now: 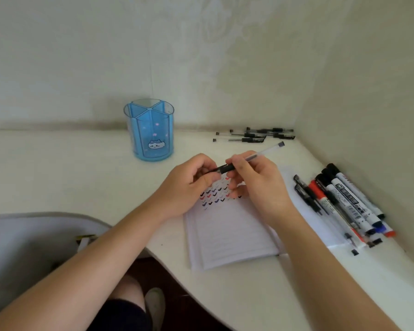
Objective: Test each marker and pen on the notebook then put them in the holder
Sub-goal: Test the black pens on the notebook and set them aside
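Above the top of the open notebook [227,232], both hands meet on one clear-barrelled pen [253,156]. The right hand [256,185] is closed around the barrel, whose capped back end slants up and away from the notebook toward the corner of the walls; the left hand [189,185] pinches the dark grip end of that same pen between thumb and fingertips (whether a cap sits there or is coming off cannot be told, since the fingers hide the tip). Under the hands, the top lines of the notebook carry rows of small tick marks [215,195] in black, red and blue; the lines below them are blank. To the right of the notebook, partly overlapping its edge, lies a bundle of markers and pens [344,204], white barrels with black, red and blue caps, laid roughly parallel. Beyond the notebook, against the far wall, a handful of black-capped pens [253,135] lie scattered. To the left of those and well back from the notebook stands the blue see-through holder [150,132], upright, split into compartments, a small cat face printed on its front, nothing in it as far as can be seen. All rest on a white desk [69,168].
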